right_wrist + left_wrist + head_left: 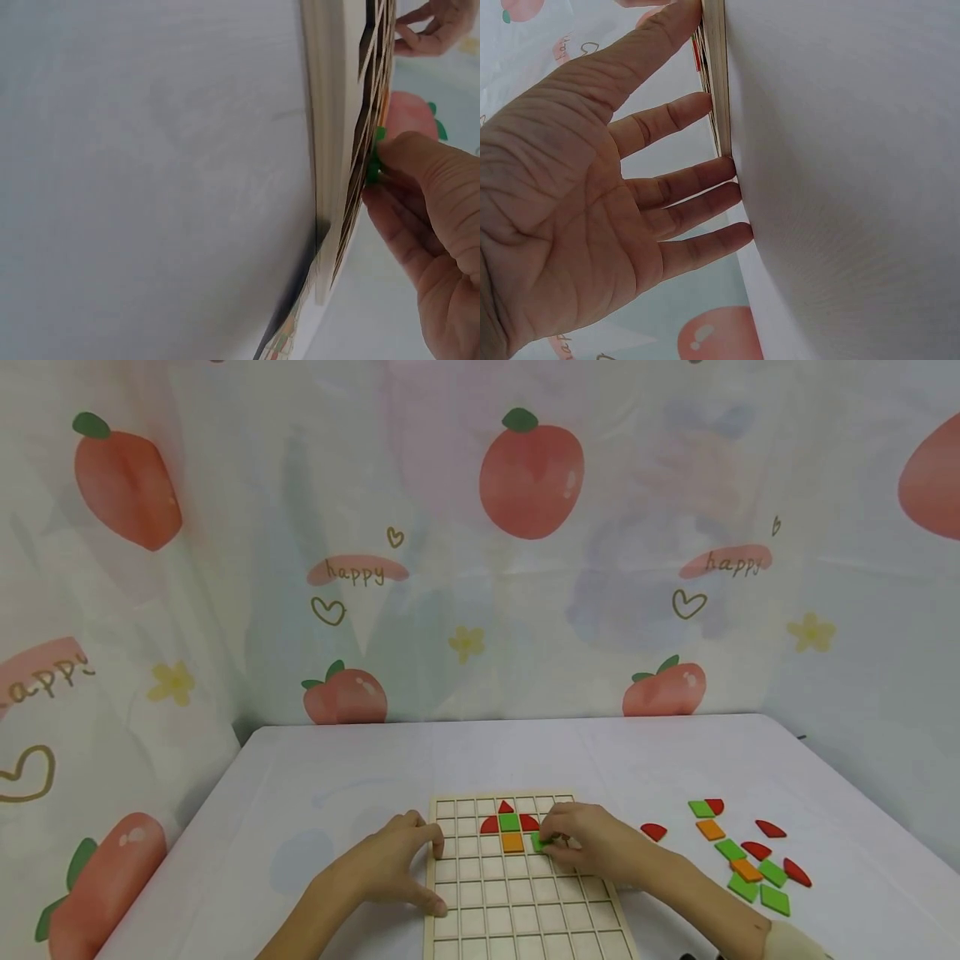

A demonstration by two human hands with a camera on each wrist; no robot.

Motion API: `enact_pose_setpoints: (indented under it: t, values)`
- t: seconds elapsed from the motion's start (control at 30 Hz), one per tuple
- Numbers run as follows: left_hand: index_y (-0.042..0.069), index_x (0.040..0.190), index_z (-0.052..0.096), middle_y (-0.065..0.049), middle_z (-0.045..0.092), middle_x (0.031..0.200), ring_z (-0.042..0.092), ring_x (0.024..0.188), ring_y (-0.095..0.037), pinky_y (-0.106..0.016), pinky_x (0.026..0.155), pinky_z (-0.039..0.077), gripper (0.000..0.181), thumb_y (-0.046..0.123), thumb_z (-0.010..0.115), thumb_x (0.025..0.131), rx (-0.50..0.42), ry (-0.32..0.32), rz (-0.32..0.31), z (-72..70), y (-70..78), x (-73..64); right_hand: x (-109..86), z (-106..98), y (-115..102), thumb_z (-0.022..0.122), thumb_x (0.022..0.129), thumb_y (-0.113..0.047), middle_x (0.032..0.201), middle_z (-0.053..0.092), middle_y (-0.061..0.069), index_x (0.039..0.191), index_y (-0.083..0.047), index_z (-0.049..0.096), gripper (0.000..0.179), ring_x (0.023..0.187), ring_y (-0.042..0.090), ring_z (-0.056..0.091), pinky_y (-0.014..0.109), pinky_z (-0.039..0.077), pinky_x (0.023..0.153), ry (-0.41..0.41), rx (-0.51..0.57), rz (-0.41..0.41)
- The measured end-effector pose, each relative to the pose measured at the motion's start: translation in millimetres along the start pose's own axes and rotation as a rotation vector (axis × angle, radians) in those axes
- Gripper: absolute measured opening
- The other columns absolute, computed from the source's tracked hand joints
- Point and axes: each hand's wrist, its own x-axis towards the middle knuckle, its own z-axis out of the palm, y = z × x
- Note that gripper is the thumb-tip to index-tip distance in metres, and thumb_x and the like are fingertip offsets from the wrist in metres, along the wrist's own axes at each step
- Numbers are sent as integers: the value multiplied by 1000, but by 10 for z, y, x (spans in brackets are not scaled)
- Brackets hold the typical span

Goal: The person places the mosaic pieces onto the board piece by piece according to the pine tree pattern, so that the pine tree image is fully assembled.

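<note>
A wooden grid board point(495, 893) lies on the table between my hands. My left hand point(390, 860) steadies its left edge, thumb and fingertips touching the rim. In the left wrist view, the fingers point(682, 180) extend nearly straight to the board's side point(716, 82). My right hand point(592, 842) pinches a green tile point(537, 842) low over the grid, right of an orange square tile point(512, 842). Above the orange tile sits a green square tile point(509, 822), flanked by red rounded pieces point(490, 825), with a red triangle point(506, 807) on top. In the right wrist view, thumb and fingertips meet at the green tile point(376, 157).
Loose tiles lie on the table right of the board: several green squares point(775, 899), orange squares point(710, 830) and red rounded pieces point(797, 872). One red piece point(654, 832) lies nearer the right forearm. A fruit-printed curtain point(465, 610) hangs behind the table.
</note>
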Motion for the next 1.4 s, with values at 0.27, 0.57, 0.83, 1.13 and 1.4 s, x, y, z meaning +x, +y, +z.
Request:
enact_pose_setpoints:
  t: [0.27,0.57,0.83,1.13,1.4]
  values:
    - [24,100,59,4,51,109,49,102,-19,-45,84,51,54,46,95,66,7,3,-1,3,-3,7,88,77,-46,77,89,-1,91,67,-6,89,-12,75,11,81,0,58,19,53,70,50,-13,-49]
    - [23,101,60,3,51,108,49,101,-19,-44,83,51,54,45,96,66,-6,-2,1,11,3,-4,-17,11,-55,75,93,-8,93,65,-12,97,-16,75,9,84,-1,57,23,54,74,23,21,28]
    - [24,100,59,4,50,108,49,101,-18,-43,83,51,54,45,96,66,0,7,5,1,0,-6,-250,-113,156,76,92,-9,96,67,-11,100,-14,73,10,85,2,60,27,55,72,124,-37,71]
    - [24,100,59,3,51,108,49,102,-19,-44,84,51,54,44,96,66,2,-2,-4,-6,5,-1,-557,-236,377,83,84,-5,94,71,-6,101,-11,72,21,82,2,62,26,56,66,272,-86,46]
    - [22,100,60,2,51,108,49,101,-20,-45,84,50,55,43,96,66,-9,2,-3,-19,24,-13,-786,-319,480,84,80,-2,94,70,-11,101,-12,72,26,80,-1,62,24,54,67,327,-116,76]
